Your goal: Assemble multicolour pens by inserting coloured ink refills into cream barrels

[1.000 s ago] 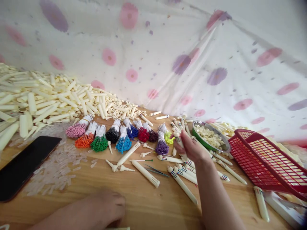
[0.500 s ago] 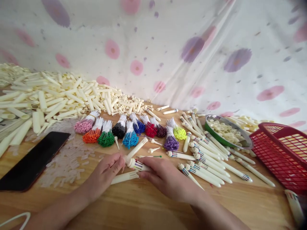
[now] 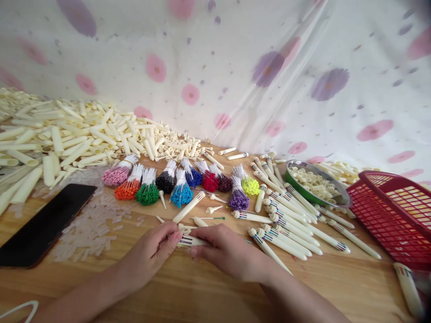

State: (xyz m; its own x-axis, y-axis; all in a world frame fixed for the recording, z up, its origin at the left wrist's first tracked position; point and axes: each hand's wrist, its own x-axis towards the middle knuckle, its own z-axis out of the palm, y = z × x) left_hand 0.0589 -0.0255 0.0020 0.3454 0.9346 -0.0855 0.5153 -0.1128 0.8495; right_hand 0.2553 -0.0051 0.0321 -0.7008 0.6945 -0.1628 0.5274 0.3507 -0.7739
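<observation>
Near the blue refills [image 3: 181,195], left hand [image 3: 151,253] and right hand [image 3: 226,251] both pinch one pen [image 3: 189,241], probably best held level and steady.

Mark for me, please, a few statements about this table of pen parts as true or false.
1. The left hand and the right hand grip one white pen between them. True.
2. The black phone lies inside the red basket. False: it lies on the wooden table at the far left; the basket is at the far right.
3. The green bowl of small pale parts stands just left of the basket. True.
4. The coloured refill bundles are piled in the bowl. False: they lie in a row on the table, beyond the hands.
5. A heap of cream tubes fills the back left. True.
</observation>
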